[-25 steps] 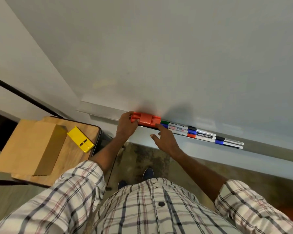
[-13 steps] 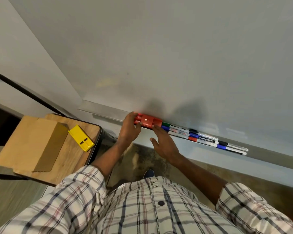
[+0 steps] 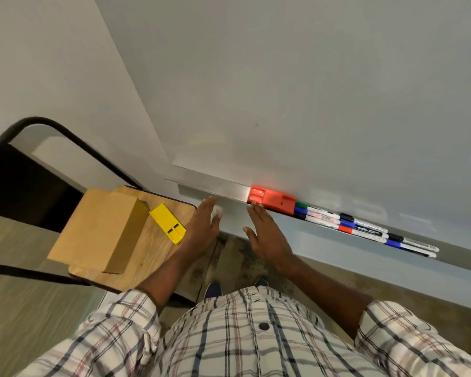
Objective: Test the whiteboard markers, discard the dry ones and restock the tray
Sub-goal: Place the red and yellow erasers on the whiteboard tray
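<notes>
Left hand (image 3: 204,229): off the eraser (image 3: 272,200) now, flat, empty.
Right hand (image 3: 267,235): flat, empty, perhaps steadying eraser.
Markers (image 3: 351,224): rowed in tray (image 3: 210,186) for testing.

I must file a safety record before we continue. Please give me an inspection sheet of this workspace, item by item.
Surface: metal tray under the whiteboard.
Job's things: markers lying capped in the tray; orange eraser at their left end.
Clutter: yellow box and cardboard box on the wooden seat.
Hands: left hand and right hand open, holding nothing.
Cables: nothing seen.
Surroundings: wall, worn floor.
</notes>
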